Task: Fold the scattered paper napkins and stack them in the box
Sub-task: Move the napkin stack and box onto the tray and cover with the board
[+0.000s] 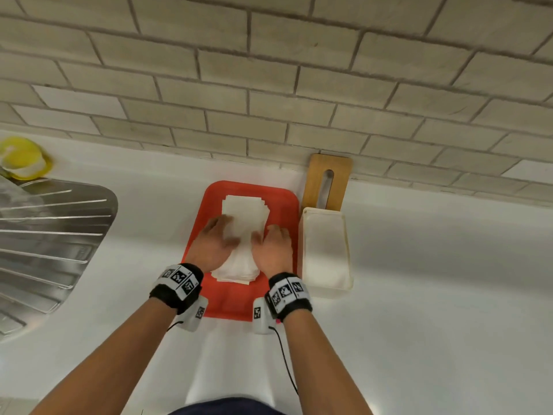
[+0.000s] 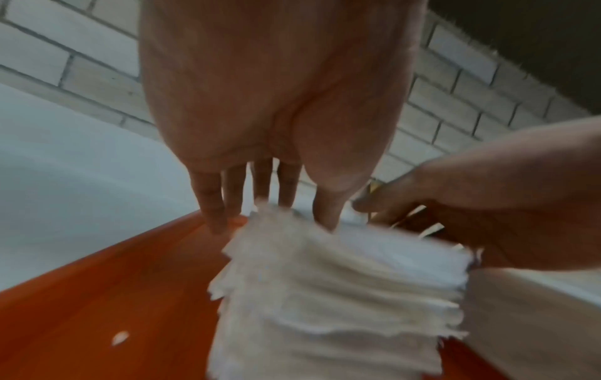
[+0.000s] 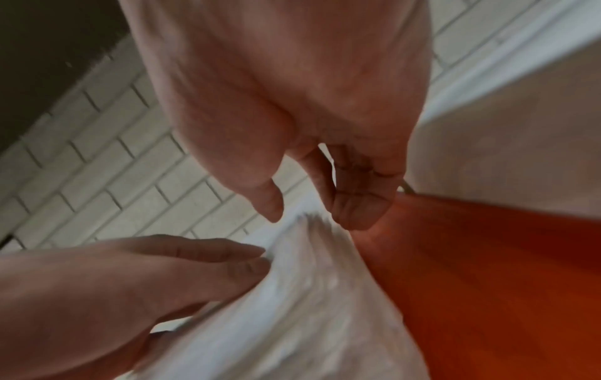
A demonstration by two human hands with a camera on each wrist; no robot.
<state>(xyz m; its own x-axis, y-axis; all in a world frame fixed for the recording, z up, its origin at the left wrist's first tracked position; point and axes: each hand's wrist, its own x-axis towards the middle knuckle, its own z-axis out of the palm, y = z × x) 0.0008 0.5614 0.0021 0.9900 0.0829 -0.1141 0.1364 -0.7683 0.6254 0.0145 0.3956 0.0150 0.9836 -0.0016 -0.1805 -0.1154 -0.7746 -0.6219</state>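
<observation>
A thick stack of white paper napkins lies on a red tray. My two hands squeeze it from both sides, so its middle bunches into a ridge. My left hand presses the left side with straight fingers, its thumb on top. My right hand has curled fingers on the right side and its thumb over the ridge. The white box stands just right of the tray, open at the top.
A wooden lid with a slot leans on the tiled wall behind the box. A steel sink drainboard and a yellow item are at the far left. A small white scrap lies on the tray.
</observation>
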